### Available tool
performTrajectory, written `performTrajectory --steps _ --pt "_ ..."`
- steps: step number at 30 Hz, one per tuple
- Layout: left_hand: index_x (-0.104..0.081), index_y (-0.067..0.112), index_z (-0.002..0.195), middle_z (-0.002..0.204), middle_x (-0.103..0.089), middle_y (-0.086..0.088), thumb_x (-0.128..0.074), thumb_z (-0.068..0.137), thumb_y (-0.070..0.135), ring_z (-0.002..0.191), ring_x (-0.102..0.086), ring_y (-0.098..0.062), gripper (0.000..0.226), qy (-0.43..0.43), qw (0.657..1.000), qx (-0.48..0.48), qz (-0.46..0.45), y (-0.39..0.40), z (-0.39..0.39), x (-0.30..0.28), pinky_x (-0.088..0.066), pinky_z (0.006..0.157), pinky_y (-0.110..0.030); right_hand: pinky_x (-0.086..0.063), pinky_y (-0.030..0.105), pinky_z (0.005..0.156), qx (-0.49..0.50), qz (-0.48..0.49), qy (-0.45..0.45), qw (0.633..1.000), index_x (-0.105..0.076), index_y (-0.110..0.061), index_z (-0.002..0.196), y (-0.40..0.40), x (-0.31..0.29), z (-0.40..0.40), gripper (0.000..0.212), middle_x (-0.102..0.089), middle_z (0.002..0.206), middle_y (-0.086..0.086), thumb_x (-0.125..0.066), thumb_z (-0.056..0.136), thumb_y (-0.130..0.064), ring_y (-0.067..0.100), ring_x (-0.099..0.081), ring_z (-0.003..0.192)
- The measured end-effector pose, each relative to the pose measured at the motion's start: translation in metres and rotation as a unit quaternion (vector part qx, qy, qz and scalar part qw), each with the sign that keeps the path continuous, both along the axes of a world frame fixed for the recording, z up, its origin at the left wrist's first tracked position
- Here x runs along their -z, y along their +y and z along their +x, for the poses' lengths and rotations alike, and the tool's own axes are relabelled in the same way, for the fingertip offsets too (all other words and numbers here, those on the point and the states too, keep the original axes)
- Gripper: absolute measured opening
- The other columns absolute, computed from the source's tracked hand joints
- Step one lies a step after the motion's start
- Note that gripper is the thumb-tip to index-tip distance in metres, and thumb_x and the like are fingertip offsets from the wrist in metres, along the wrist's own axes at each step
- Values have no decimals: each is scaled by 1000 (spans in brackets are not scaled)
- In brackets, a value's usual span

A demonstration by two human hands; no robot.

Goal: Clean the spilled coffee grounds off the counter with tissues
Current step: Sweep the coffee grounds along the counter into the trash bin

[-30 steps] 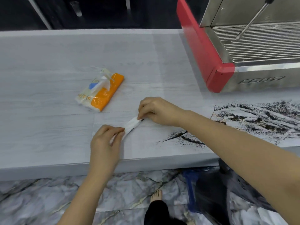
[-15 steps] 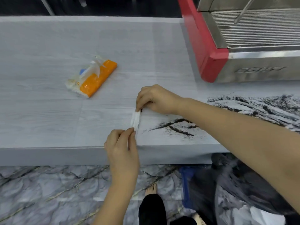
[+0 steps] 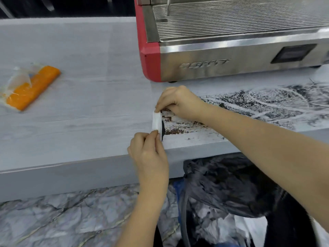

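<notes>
A white folded tissue (image 3: 155,121) stands on its edge on the grey counter (image 3: 74,125), stretched between my two hands. My right hand (image 3: 178,101) pinches its far end and my left hand (image 3: 146,148) pinches its near end by the counter's front edge. A thin dark ridge of coffee grounds lies against the tissue's right side. Smeared coffee grounds (image 3: 263,106) spread across the counter to the right, in front of the espresso machine (image 3: 231,50).
An orange tissue pack (image 3: 29,86), open at its top, lies on the counter at the left. Below the counter's front edge sits a bin lined with a black bag (image 3: 231,189) holding crumpled white tissues. The floor is marble-patterned.
Both hands have carried the tissue rightward along the counter into the edge of the grounds, turning it from slanted to standing front to back. Grounds now pile along its right side.
</notes>
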State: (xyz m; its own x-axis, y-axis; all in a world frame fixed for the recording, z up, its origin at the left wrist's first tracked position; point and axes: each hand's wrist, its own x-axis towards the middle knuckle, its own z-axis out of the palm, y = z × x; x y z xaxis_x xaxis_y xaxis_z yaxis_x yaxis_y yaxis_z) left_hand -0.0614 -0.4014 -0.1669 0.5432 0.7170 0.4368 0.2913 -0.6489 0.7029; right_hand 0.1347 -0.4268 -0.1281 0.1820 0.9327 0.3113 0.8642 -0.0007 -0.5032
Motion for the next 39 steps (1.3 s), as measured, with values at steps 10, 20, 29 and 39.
performTrajectory --steps 10,20,29,39 --pt "-72 -1 99 79 -55 -12 -64 88 1 68 -53 -28 13 10 999 34 23 -66 62 0 -41 61 -42 -55 30 76 47 7 -11 999 -79 -10 86 -79 3 56 19 -76 87 5 -69 80 5 19 -67 83" --pt "-73 5 96 80 -55 -8 -67 87 4 73 -50 -24 11 36 997 67 19 -113 108 -3 -35 69 -33 -53 28 81 109 1 -4 994 -79 -12 86 -144 -1 95 23 -76 87 2 -66 81 6 16 -66 83" --pt "-75 6 94 79 -57 -9 -66 88 6 71 -52 -26 11 39 988 145 43 -136 130 -3 -37 66 -38 -53 29 79 199 6 -25 980 -78 -10 87 -213 4 104 25 -74 86 7 -64 79 10 20 -65 83" --pt "-75 7 92 81 -58 -6 -67 89 6 75 -53 -22 9 42 972 223 57 -152 110 -3 -33 74 -31 -50 39 75 281 19 -61 958 -77 -6 89 -282 12 51 30 -73 85 9 -58 78 15 29 -62 82"
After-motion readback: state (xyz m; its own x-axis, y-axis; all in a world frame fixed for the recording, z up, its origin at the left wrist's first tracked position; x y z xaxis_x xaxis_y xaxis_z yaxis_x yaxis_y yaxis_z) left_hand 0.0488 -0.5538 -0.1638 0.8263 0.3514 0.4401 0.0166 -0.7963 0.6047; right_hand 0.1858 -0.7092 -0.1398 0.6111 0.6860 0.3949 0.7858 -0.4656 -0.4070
